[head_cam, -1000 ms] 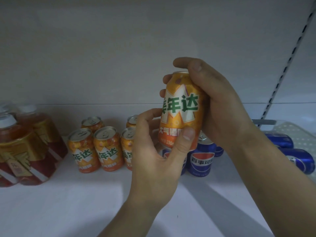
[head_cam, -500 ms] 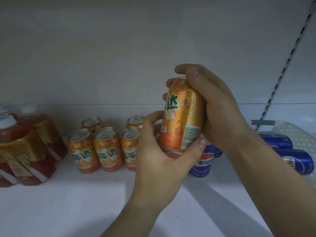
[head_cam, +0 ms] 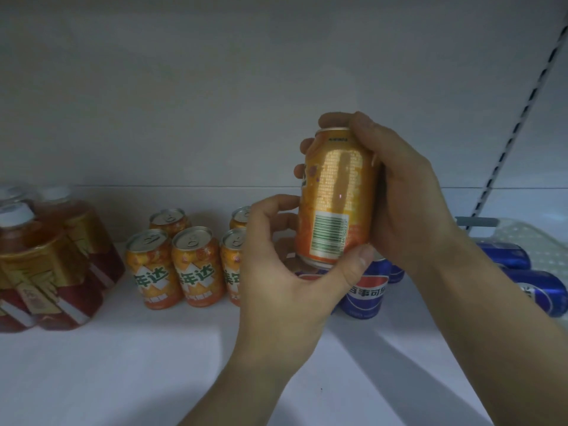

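An orange soda can [head_cam: 336, 195] is held upright in the air above the white shelf [head_cam: 123, 364], its barcode and small print facing me. My right hand [head_cam: 399, 195] grips it from the right, with fingers over its top rim. My left hand [head_cam: 285, 284] holds its bottom, thumb on the lower front edge and fingers curled behind. Several matching orange cans [head_cam: 196, 269] stand in a group on the shelf to the left.
Bottles of amber drink with gold labels [head_cam: 46, 265] stand at the far left. Blue cola cans [head_cam: 367, 290] stand behind my hands. More blue cans [head_cam: 541, 290] lie in a white perforated tray [head_cam: 534, 241] at the right. A slotted shelf upright [head_cam: 522, 96] runs up the right.
The orange can has been turned between my hands: the big logo faced me, then its side, now the barcode side. Both hands stayed on it at about the same place.
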{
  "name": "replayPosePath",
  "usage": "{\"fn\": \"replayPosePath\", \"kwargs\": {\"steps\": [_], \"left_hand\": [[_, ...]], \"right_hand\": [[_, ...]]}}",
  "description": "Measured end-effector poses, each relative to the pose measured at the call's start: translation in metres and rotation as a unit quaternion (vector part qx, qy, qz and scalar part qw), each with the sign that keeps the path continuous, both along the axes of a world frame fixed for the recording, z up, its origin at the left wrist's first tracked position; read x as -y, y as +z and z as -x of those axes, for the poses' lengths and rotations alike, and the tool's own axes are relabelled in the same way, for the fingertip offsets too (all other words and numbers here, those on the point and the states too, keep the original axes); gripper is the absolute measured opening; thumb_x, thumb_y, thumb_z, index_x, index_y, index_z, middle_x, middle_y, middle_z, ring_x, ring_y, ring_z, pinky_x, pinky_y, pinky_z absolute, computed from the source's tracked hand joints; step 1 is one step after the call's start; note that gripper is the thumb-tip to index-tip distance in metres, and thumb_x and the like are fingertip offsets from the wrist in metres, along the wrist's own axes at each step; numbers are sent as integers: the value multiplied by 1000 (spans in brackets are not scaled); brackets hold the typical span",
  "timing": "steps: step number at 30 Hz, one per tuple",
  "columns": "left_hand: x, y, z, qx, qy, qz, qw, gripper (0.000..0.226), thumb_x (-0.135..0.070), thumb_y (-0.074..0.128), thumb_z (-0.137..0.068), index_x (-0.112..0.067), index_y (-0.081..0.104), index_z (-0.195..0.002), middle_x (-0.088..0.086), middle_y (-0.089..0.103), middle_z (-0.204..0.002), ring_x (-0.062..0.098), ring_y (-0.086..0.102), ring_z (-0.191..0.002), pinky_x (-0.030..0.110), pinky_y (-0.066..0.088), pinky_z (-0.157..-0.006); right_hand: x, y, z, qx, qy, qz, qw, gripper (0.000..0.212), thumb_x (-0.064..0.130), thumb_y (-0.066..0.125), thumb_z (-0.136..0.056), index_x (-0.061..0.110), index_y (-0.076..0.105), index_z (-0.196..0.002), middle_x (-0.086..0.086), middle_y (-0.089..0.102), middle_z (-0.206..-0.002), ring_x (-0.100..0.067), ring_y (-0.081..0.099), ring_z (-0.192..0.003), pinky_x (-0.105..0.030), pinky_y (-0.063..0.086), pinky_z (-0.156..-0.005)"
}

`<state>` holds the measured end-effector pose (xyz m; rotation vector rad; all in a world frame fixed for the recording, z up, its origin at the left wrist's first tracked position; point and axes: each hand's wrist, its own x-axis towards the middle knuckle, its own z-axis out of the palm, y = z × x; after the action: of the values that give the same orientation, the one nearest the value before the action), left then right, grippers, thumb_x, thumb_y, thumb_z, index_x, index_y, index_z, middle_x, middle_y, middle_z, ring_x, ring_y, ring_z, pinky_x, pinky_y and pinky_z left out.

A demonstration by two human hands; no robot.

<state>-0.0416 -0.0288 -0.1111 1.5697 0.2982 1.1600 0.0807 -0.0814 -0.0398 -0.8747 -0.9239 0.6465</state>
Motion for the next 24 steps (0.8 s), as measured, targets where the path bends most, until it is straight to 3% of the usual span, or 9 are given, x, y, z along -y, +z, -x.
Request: {"fn": "replayPosePath", "kwargs": {"steps": [5, 10, 12, 14, 17, 21, 24], "left_hand": [[2, 1, 0, 0, 17, -3, 1000, 71, -41, 88, -62, -29, 53, -123, -13, 67, -113, 12, 71, -101, 28, 61, -75], [-6, 2, 1, 32, -163, 130, 977, 52, -47, 68, -77, -22, 63, -122, 2, 73, -115, 25, 72, -104, 35, 57, -76], [-7, 3, 2, 13, -161, 122, 979, 63, -54, 76, -71, -28, 60, -126, -2, 72, -119, 21, 71, -109, 36, 58, -81], [-6, 2, 1, -17, -100, 53, 993, 86, -61, 83, -60, -32, 50, -134, -7, 67, -124, 18, 69, -113, 37, 59, -88], [-6, 1, -1, -4, -42, 13, 999, 77, -50, 84, -60, -28, 53, -127, -7, 69, -117, 17, 70, -107, 34, 60, -83], [-12, -1, 1, 49, -162, 121, 978, 65, -57, 80, -69, -18, 67, -119, 4, 74, -117, 23, 71, -108, 35, 57, -86], [-10, 2, 2, 20, -174, 103, 979, 74, -58, 82, -67, -20, 61, -127, 1, 72, -121, 21, 71, -111, 35, 57, -88]], "right_hand": [[0, 0, -1, 12, -3, 2, 1000, 42, 32, 54, -96, 7, 60, -129, -14, 71, -110, -32, 72, -96, -40, 61, -79], [3, 3, -4, 22, -16, 6, 1000, 37, 30, 59, -93, 10, 63, -124, -15, 72, -111, -34, 74, -96, -41, 63, -78], [4, 4, -6, 26, -39, 3, 999, 35, 29, 57, -93, 11, 65, -122, -16, 72, -114, -37, 73, -100, -44, 63, -81], [4, 2, -7, 39, -64, 6, 997, 34, 30, 58, -93, 13, 66, -121, -16, 72, -119, -41, 71, -111, -48, 61, -89], [1, -2, -7, 50, -70, 20, 996, 34, 31, 60, -92, 14, 67, -121, -17, 72, -122, -44, 67, -115, -51, 60, -92], [2, 2, -8, 22, -30, 19, 999, 36, 32, 57, -94, 12, 65, -123, -17, 72, -114, -43, 70, -107, -51, 60, -91], [3, 2, -9, 17, -37, 11, 999, 35, 30, 58, -92, 12, 67, -120, -18, 72, -113, -43, 71, -105, -50, 61, -88]]}}
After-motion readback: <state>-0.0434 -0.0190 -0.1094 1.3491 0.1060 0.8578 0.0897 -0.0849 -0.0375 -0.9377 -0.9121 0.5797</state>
